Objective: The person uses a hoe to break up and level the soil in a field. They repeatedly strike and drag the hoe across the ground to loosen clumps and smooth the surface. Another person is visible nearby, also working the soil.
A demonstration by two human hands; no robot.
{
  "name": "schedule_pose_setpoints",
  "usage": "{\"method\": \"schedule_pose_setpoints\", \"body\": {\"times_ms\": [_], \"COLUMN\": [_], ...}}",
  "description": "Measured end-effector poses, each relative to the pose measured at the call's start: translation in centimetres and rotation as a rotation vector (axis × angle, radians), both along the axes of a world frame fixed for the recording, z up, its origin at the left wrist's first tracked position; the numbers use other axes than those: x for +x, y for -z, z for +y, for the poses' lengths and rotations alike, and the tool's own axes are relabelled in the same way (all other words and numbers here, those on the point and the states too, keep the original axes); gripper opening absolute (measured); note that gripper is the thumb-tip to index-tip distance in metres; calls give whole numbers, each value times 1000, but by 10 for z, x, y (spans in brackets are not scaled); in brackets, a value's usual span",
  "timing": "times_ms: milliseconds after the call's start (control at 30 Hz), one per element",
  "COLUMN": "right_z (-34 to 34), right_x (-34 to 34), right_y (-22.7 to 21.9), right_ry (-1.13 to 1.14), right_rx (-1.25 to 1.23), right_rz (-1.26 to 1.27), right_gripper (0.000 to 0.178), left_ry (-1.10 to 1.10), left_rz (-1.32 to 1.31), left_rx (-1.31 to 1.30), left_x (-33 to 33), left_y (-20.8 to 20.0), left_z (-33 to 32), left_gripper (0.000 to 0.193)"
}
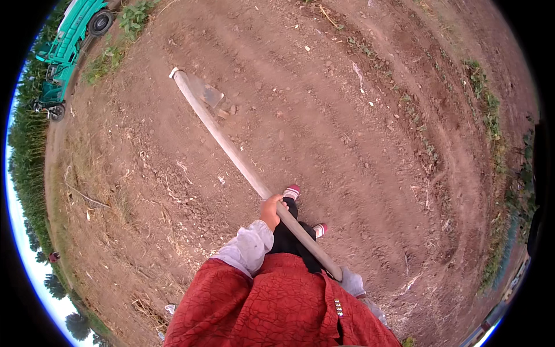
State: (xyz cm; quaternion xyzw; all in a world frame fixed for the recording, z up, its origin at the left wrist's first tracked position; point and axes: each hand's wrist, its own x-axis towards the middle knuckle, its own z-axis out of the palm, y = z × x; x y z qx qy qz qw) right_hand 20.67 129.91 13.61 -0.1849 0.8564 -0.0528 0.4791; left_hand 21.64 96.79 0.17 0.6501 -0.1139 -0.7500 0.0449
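Holds a long-handled hoe (231, 151) slantwise across the ground ahead, from the near middle toward the far left. Has the left hand (270, 212) closed around the pale wooden handle (306, 237), well below the middle of its length, with a narrow grip and fingers wrapped about the wood. Has the right sleeve (351, 281), pale and loose, at the handle's near end, close against the right side of the body; cannot tell the state of the right grip, hidden from view there. Shows the hoe's flat grey blade (211, 97) at the far end, just right of the handle; cannot tell for certain whether touching the soil (358, 150) or just above. Note a small clod (233, 109) near the blade, on its right.

Wears a red jacket (260, 306) with a pale left sleeve (248, 246), black trousers (283, 238) and pink-and-white shoes (292, 192), one foot farther forward and left than the other. Stands on brown, crumbly earth, scattered with dry stalks and pale scraps. Find a green three-wheeled vehicle (63, 52) at the far left, before tall green plants (32, 168); find low green weeds (483, 98) along the right.
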Motion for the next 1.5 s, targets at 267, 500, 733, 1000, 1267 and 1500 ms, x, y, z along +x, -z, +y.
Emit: {"method": "schedule_pose_setpoints", "body": {"times_ms": [267,500,733,1000,1267,1500], "right_z": [-145,-104,-55,-44,-92,-103], "right_x": [-45,-29,-18,-22,-32,-37], "right_y": [30,27,-30,-20,32,37], "right_ry": [34,44,117,57,13,12], "right_rx": [-182,-91,210,84,-114,-207], "right_rz": [16,-100,-245,-154,-23,6], "right_gripper": [29,32,40,39,26,31], "left_ry": [89,136,83,60,65,89], "left_rz": [29,-8,-23,-46,53,-77], "left_rx": [-344,-307,-99,-58,-269,-464], "left_x": [-66,-53,-12,-13,-39,-44], "left_y": [-26,40,32,20,4,44], "left_z": [-146,-108,-22,-19,-99,-94], "left_gripper": [14,10,10,12,10,9]}}
